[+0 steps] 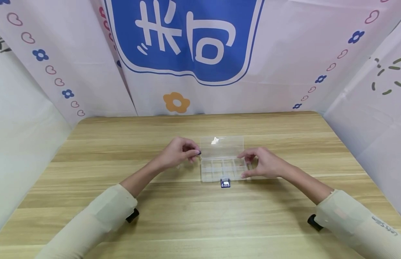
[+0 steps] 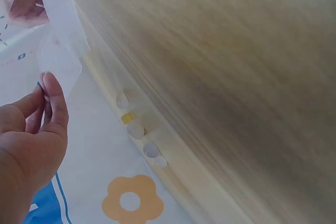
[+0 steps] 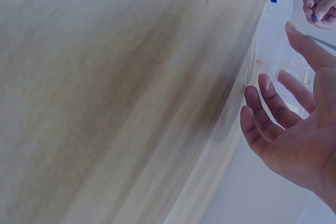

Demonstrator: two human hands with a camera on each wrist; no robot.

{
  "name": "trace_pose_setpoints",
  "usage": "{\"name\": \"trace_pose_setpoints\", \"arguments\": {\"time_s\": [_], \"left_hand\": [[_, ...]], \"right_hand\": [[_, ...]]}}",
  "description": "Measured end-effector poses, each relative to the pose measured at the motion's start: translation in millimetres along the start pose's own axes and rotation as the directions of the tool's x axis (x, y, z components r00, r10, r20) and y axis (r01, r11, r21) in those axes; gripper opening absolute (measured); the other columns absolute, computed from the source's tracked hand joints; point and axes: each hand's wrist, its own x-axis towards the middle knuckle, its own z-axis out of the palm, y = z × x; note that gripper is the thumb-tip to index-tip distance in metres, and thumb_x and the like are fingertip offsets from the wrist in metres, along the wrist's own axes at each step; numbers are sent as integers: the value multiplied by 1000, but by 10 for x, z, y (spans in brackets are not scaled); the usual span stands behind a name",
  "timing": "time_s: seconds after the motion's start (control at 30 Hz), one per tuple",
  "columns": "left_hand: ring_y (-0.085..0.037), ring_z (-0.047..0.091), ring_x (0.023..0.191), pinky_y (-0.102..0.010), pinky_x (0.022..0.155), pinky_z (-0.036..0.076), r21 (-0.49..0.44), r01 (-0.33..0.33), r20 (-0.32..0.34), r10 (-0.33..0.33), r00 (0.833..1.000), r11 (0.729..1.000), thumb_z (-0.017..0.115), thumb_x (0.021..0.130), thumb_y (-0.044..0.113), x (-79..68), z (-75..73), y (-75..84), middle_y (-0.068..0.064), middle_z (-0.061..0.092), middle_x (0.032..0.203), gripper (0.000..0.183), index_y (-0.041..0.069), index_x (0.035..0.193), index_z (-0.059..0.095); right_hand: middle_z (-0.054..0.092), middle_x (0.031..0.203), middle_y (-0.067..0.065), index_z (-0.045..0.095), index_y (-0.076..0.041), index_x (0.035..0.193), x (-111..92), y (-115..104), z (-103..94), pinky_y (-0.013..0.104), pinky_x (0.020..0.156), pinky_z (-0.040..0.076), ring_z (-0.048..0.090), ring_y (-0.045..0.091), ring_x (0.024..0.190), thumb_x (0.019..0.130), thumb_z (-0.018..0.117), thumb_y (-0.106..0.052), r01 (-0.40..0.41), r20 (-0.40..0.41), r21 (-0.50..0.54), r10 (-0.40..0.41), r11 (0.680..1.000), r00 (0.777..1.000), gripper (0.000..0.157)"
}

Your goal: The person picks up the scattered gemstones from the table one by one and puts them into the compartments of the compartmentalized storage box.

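A clear plastic compartment box [image 1: 217, 176] lies on the table with its lid [image 1: 223, 146] raised at the back. A blue latch [image 1: 225, 183] juts from its front edge. My left hand [image 1: 181, 153] pinches a small dark blue piece [image 1: 199, 153] between thumb and fingertips, just left of the box; its kind is too small to tell. At the box's right end, my right hand [image 1: 263, 163] holds the box, thumb at the front corner and index finger near the back. The right wrist view shows its other fingers [image 3: 262, 111] loosely bent beside the box.
Several small round clear pieces [image 2: 135, 130] and a small yellow piece [image 2: 127, 118] lie on the wooden table [image 1: 187, 223] in the left wrist view. A white printed cloth [image 1: 271, 82] hangs along the table's back edge. More cloth hangs at both sides.
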Motion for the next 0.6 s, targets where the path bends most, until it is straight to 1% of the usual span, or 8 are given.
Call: {"name": "trace_pose_setpoints", "arguments": {"time_s": [0.1,0.2,0.43,0.6], "left_hand": [[-41,69,79,-45,73,62,-12,2,4,-2,1000,1000,64,99,-8,5,2,7,-31,71,95,10,-16,102,69],[-39,71,78,-45,73,62,-30,-1,13,2,1000,1000,64,98,-9,11,10,18,-32,71,95,9,-16,101,70],[-22,69,73,-46,76,62,-50,5,51,-3,999,999,65,97,-9,20,54,70,-29,71,91,10,-16,101,70],[-20,69,73,-43,76,63,-53,21,71,-17,997,998,66,97,-8,50,102,85,-31,71,94,10,-15,101,71]], "right_hand": [[64,93,2,70,3,124,0,4,2,38,83,51,56,21,89,75,94,-20,7,-1,0,-7,1000,1000,59],[64,93,3,70,3,124,-3,6,1,39,83,51,56,21,89,75,94,-20,6,-2,0,-6,1000,1000,59],[64,94,2,70,3,125,-13,-12,-8,40,84,51,56,21,90,76,94,-22,1,-2,1,-1,1000,1000,60],[64,94,3,70,3,124,-12,2,0,39,83,51,56,21,90,76,94,-22,16,-7,2,-16,1000,1000,60]]}}
